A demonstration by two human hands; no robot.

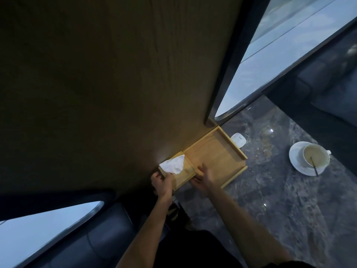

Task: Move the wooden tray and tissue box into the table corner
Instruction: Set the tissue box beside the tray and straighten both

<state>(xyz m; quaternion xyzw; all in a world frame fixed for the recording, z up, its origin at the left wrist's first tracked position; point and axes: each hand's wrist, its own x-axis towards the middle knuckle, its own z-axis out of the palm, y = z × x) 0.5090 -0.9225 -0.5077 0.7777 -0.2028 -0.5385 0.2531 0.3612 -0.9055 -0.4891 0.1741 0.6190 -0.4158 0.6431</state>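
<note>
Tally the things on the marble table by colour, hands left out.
Wood-coloured: 2, the wooden tray and the tissue box
White: 3, the cup, the saucer and a small white dish beside the tray
Total: 5

We seem to sit in a café booth: dark marble table (280, 200), used cup (315, 156) on its saucer (296, 161) (spoon inside), padded seats (108, 235), big windows (280, 55).

dark marble table (270, 200) — wooden tray (216, 155) & tissue box (181, 176) at wall corner; small white dish (239, 139) beside tray; cup w/ saucer (309, 158) well apart
</note>
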